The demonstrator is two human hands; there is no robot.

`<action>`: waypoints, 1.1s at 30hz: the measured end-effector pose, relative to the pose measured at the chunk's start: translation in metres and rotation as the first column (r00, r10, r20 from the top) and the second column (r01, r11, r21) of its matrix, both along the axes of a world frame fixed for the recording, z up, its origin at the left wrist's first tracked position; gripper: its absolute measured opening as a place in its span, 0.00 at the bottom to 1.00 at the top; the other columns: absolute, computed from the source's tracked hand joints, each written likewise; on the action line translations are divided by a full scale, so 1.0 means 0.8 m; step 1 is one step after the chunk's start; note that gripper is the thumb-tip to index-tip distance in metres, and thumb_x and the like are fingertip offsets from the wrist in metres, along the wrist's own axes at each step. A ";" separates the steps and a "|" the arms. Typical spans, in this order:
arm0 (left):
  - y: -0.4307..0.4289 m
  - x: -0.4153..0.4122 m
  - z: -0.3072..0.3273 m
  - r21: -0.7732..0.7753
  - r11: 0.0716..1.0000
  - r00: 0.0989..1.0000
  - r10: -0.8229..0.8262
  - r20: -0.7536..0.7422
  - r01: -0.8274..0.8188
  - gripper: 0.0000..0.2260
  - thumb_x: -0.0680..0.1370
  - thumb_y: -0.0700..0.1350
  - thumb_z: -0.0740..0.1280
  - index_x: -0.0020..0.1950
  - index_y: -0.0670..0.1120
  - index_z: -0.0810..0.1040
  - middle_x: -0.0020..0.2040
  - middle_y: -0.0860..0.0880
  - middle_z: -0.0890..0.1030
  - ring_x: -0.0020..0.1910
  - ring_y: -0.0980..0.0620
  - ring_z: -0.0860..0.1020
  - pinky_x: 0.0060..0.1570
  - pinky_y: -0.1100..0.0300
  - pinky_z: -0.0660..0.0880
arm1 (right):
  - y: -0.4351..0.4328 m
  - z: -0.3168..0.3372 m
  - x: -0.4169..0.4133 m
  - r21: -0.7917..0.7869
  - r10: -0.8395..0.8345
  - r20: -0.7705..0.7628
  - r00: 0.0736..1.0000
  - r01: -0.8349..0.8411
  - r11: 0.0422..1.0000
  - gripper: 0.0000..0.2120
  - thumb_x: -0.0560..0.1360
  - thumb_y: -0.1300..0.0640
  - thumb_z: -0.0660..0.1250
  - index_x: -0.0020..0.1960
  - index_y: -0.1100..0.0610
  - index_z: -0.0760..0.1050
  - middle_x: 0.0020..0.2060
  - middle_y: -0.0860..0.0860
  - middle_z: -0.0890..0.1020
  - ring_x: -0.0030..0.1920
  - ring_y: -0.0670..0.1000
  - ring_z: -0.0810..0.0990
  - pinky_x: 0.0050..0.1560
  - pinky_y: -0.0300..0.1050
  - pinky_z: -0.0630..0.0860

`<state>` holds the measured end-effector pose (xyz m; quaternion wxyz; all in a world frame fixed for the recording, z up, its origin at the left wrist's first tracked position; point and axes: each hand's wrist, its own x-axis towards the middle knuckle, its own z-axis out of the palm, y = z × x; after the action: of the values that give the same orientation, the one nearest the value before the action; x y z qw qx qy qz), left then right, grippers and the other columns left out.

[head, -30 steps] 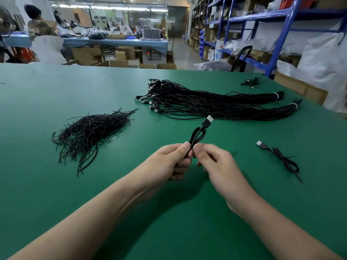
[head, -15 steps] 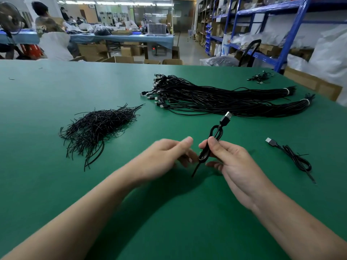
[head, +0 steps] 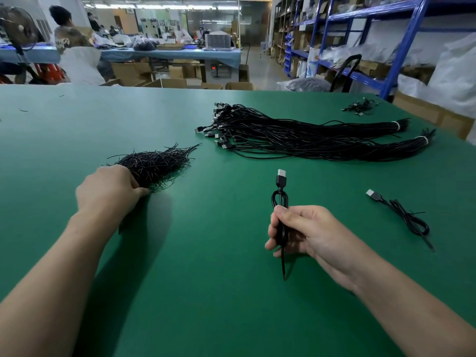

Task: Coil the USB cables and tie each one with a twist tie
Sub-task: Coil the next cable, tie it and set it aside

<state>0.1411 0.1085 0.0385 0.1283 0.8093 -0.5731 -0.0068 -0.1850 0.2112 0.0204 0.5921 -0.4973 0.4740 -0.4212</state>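
The right hand (head: 301,230) is gripping a coiled cable (head: 280,199) upright at 5 o'clock over the green worktop (head: 206,292), plug pointing up. The left hand (head: 108,189) is resting on the twist ties (head: 157,164) at 9 o'clock; its fingers are hidden, so I cannot tell its grasp. Cable bundles (head: 309,137) are lying at 1 o'clock and a second cable (head: 409,220) at 3 o'clock. The print on a distant person's shirt (head: 64,42) is too blurred to read.

I log the right hand (head: 306,230) gripping a coiled USB cable (head: 280,199) upright, plug (head: 281,176) on top, over the green table (head: 206,292). Left hand (head: 108,189) sits on the near end of the twist tie pile (head: 157,166), fingers curled; whether it pinches one, I cannot tell.
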 end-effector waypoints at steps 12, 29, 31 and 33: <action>0.025 -0.056 0.014 -0.336 0.875 0.819 -0.458 -0.345 0.348 0.04 0.76 0.48 0.75 0.43 0.51 0.85 0.32 0.52 0.84 0.35 0.50 0.84 0.35 0.59 0.77 | 0.000 -0.003 0.004 -0.111 -0.020 -0.130 0.991 0.006 0.994 0.15 0.83 0.53 0.63 0.42 0.60 0.78 0.36 0.52 0.83 0.39 0.53 0.86 0.38 0.44 0.81; 0.075 -0.178 -0.031 -0.266 0.798 -0.117 -0.241 -0.963 0.540 0.15 0.73 0.45 0.72 0.55 0.38 0.84 0.37 0.47 0.82 0.32 0.56 0.79 0.35 0.66 0.76 | -0.006 -0.008 -0.001 -0.373 -0.224 -0.450 0.864 0.046 0.926 0.14 0.83 0.53 0.63 0.39 0.53 0.77 0.28 0.46 0.78 0.28 0.48 0.82 0.25 0.44 0.78; 0.074 -0.178 -0.032 -0.253 0.792 -0.169 -0.190 -0.967 0.556 0.15 0.73 0.45 0.71 0.57 0.39 0.84 0.37 0.48 0.81 0.32 0.56 0.78 0.35 0.66 0.76 | -0.007 -0.010 -0.001 -0.367 -0.221 -0.437 0.872 0.051 0.929 0.15 0.83 0.52 0.62 0.39 0.53 0.77 0.27 0.48 0.78 0.25 0.48 0.79 0.24 0.41 0.73; 0.074 -0.179 -0.033 -0.272 0.775 -0.211 -0.182 -0.960 0.571 0.12 0.74 0.45 0.70 0.54 0.43 0.87 0.37 0.48 0.82 0.33 0.57 0.79 0.36 0.66 0.77 | -0.008 -0.012 -0.001 -0.352 -0.217 -0.419 0.881 0.063 0.934 0.15 0.83 0.50 0.61 0.39 0.52 0.76 0.26 0.50 0.77 0.25 0.51 0.76 0.25 0.42 0.71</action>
<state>-0.0020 0.1681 0.0120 0.3763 0.3329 -0.5070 -0.7004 -0.1857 0.2048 0.0107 0.3421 -0.6368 0.5567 -0.4093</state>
